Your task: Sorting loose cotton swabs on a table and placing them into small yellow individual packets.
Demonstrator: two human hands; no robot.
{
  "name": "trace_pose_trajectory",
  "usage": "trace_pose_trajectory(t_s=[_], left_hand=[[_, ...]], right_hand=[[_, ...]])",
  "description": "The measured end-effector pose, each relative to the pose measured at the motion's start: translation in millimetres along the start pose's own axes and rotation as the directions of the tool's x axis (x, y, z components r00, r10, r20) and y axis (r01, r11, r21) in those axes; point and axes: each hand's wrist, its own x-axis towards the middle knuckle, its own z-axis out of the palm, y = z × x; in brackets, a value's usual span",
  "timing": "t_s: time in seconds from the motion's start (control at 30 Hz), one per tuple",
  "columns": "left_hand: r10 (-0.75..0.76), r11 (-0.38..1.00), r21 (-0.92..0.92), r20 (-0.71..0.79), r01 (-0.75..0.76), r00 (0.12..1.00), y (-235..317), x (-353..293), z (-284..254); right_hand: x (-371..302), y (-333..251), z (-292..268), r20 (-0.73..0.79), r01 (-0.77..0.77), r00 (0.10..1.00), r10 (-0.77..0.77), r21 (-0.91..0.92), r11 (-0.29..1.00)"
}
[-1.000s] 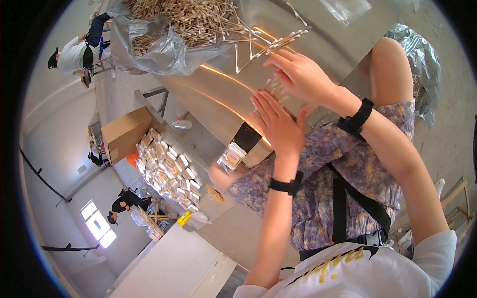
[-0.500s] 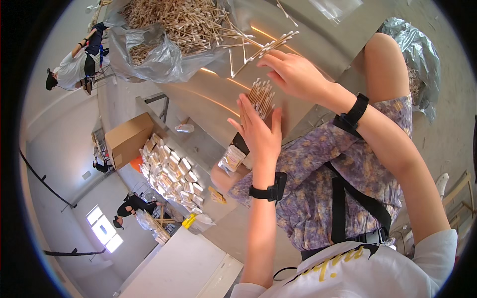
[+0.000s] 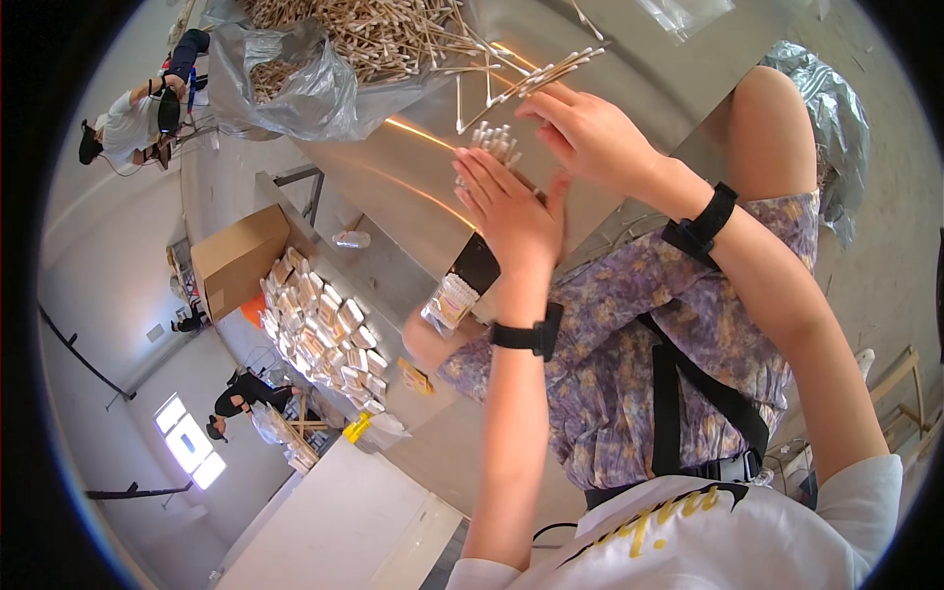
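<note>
My left hand (image 3: 513, 211) lies over a bundle of cotton swabs (image 3: 495, 143) on the metal table, its fingers along one side and the thumb on the other. White tips stick out past the fingers; the rest of the bundle is hidden beneath the hand. My right hand (image 3: 598, 140) is just to the right, fingers bent and parted from the thumb, with nothing visible between them. Its fingertips are beside a few loose cotton swabs (image 3: 562, 73) lying across the table; whether they touch I cannot tell.
A big heap of cotton swabs (image 3: 379, 39) spills from a grey plastic bag (image 3: 295, 98) at the far left. Packed swab bags (image 3: 329, 329) are piled beside a cardboard box (image 3: 239, 258). A small pack (image 3: 451, 300) sits near my knee. Other people are in the left background.
My left hand has moved up over the swab bundle, covering more of it. My right hand has shifted slightly right and up. The view has shifted a little.
</note>
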Motion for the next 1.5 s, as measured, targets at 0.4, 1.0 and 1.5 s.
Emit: trace_pose_trajectory(t_s=[0.4, 1.0, 1.5], left_hand=[[-0.062, 0.957, -0.290, -0.225, -0.006, 0.972, -2.7, -39.0, -22.8], [-0.199, 0.940, -0.325, -0.275, 0.104, 0.941, -4.8, -29.7, -22.2], [-0.637, 0.065, -0.996, -0.094, -0.068, 0.765, 13.5, -2.5, -3.9]], right_hand=[[-0.5, 2.3, 0.8, -0.034, 0.041, 0.999, -0.040, 0.040, 0.998], [1.6, -2.3, 2.3, -0.030, -0.061, 0.997, 0.067, 0.165, 0.984], [6.1, -29.0, 41.3, 0.108, -0.251, 0.952, 0.286, 0.812, 0.527]])
